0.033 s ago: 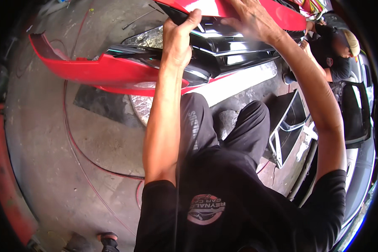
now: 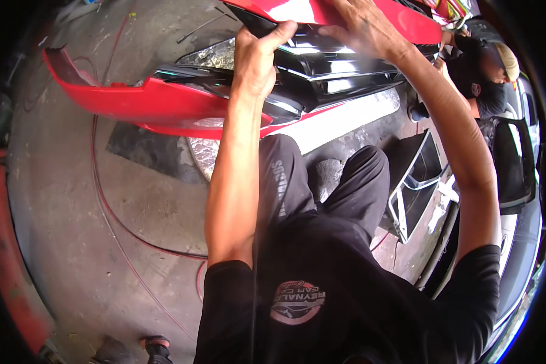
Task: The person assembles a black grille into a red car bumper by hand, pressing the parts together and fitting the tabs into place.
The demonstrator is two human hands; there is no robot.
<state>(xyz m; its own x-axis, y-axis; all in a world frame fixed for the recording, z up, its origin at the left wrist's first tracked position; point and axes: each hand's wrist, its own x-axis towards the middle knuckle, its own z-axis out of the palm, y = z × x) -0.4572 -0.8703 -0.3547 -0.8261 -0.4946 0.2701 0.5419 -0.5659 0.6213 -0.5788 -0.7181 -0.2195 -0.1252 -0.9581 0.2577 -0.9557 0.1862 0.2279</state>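
A large car bumper [image 2: 182, 109], red with a glossy black grille section [image 2: 327, 67], lies in front of me at knee height or above. My left hand [image 2: 258, 57] grips the dark edge of its upper red part [image 2: 309, 11], the thumb lying over the near side and the fingers mostly hidden behind. Farther right, my right hand [image 2: 370, 33] spans the same red part. Its thumb points left over the black grille, and its fingers reach over the red surface to the picture's top edge, where the tips are cut off.
At the right, a co-worker [image 2: 482, 67] in a cap crouches with hands at the bumper's end. A black panel with a pale frame [image 2: 415, 182] stands by my right knee. Hoses [image 2: 112, 218] run over the concrete floor at left. A car [image 2: 525, 230] borders the right side.
My left thumb has tipped slightly right and down on the bumper's edge. The right hand and the bumper look unmoved.
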